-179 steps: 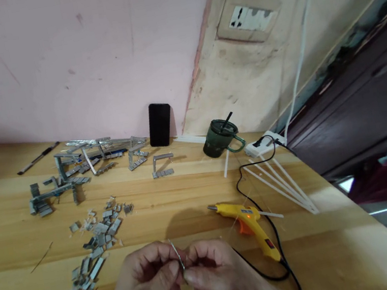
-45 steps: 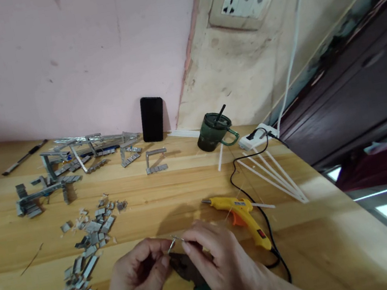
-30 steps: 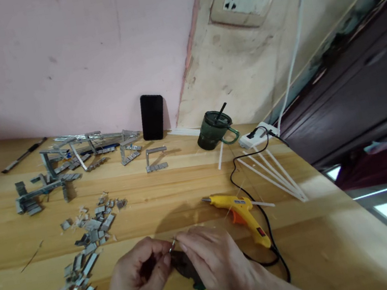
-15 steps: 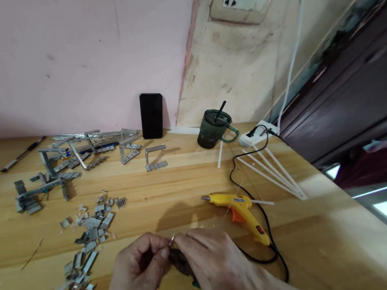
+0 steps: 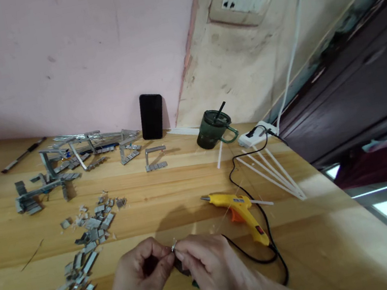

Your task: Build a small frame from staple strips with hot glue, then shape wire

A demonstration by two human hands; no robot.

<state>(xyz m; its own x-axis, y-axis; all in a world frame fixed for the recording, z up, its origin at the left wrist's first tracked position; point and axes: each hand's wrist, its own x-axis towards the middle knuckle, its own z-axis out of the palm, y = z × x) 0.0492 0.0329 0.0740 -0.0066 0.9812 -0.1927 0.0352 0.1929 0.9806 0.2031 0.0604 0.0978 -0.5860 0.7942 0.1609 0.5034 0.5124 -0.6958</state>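
My left hand (image 5: 142,269) is closed in a pinch, thumb against forefinger, on a small shiny metal strip (image 5: 173,245). My right hand (image 5: 214,261) pinches the other side of this strip, so the fingertips of both hands nearly meet. Tucked under my right hand is a dark hand tool (image 5: 181,267) with a bit of green near its handles; mostly hidden by the fingers, it looks like pliers or snips. To the right of the hands lies a yellow hot glue gun (image 5: 235,202) with an orange trigger and a glue stick in its back.
Cut metal pieces (image 5: 93,225) are scattered on the left of the wooden table. Behind them stand bent metal brackets (image 5: 40,189). A phone (image 5: 152,116) leans on the wall near a green mug (image 5: 213,129). Glue sticks (image 5: 277,172) and a power strip (image 5: 257,134) lie at right.
The right thumb and fingers have shifted into a pinch on the strip, covering more of the dark tool. Both hands sit slightly lower.
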